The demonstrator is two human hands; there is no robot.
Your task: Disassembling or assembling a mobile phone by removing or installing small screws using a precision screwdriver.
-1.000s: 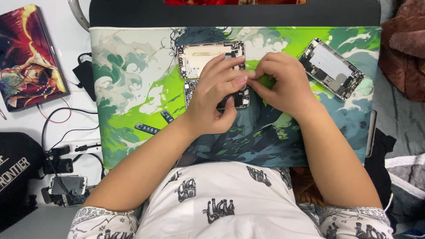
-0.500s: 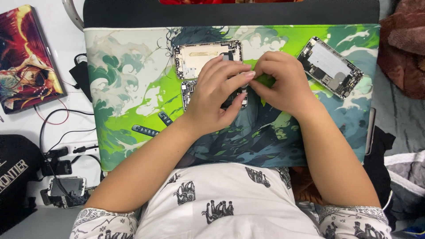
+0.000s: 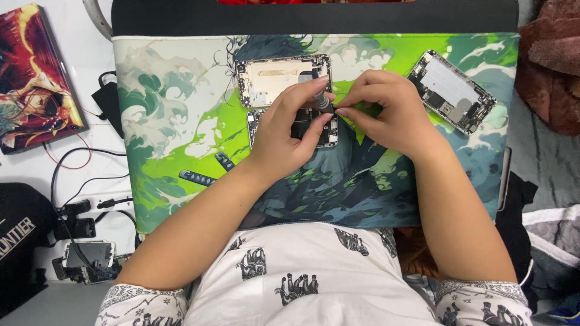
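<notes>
An opened phone lies in two halves on a green and teal printed mat (image 3: 181,121): the pale screen half (image 3: 272,78) at the back, the dark body half (image 3: 323,130) just in front of it. My left hand (image 3: 290,130) rests on the body half and covers most of it. My right hand (image 3: 383,108) meets it from the right. Between the fingertips of both hands is a small grey cylindrical tool (image 3: 322,99); which hand grips it I cannot tell.
A second opened phone (image 3: 450,90) lies at the mat's back right. Left of the mat are a colourful book (image 3: 33,78), black cables (image 3: 78,205) and a small device (image 3: 87,253). Brown cloth (image 3: 553,60) sits at the far right.
My fingers have shifted slightly over the phone body, and the small grey tool now shows between the fingertips. The phone halves have stayed in place.
</notes>
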